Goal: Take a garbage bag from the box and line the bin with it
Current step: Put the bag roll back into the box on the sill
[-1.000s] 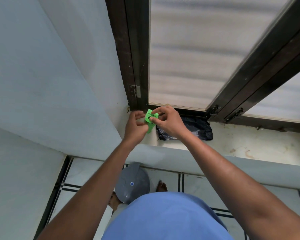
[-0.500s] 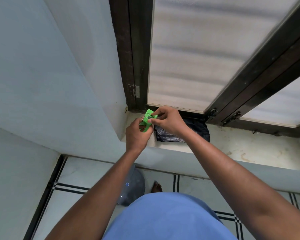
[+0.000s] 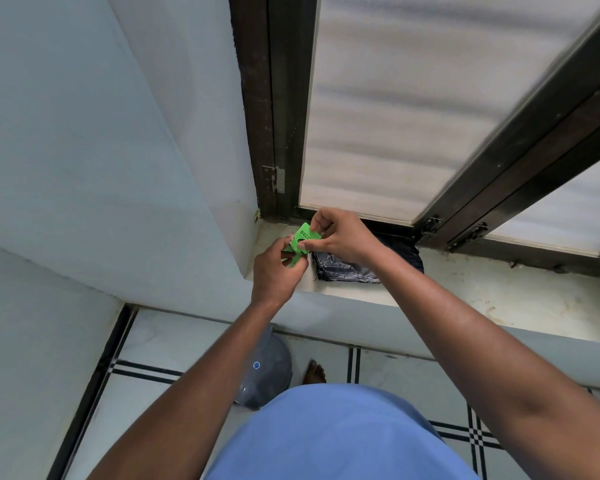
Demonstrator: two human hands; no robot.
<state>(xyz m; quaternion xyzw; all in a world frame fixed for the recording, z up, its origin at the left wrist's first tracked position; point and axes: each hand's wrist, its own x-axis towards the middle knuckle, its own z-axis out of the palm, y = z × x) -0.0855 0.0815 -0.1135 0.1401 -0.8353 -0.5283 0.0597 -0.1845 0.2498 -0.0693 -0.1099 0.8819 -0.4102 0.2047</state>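
Observation:
A small green box (image 3: 302,240) with black print is held over the left end of the windowsill (image 3: 482,285). My left hand (image 3: 278,268) grips its lower part from below. My right hand (image 3: 340,237) pinches its upper flap with thumb and fingers. A folded black garbage bag (image 3: 347,268) lies on the sill just right of the box, partly hidden under my right wrist. The grey bin (image 3: 267,372), with a domed lid and a small blue dot, stands on the floor below, partly hidden by my left forearm.
A dark-framed window (image 3: 281,133) with frosted panes rises behind the sill. A pale blue wall (image 3: 84,168) closes the left side. The tiled floor (image 3: 395,379) has black stripe lines. My bare foot (image 3: 314,372) stands right of the bin.
Both hands with the green box have shifted slightly down and towards me, and my right fingers have moved up onto the box's flap. The view has tilted a little.

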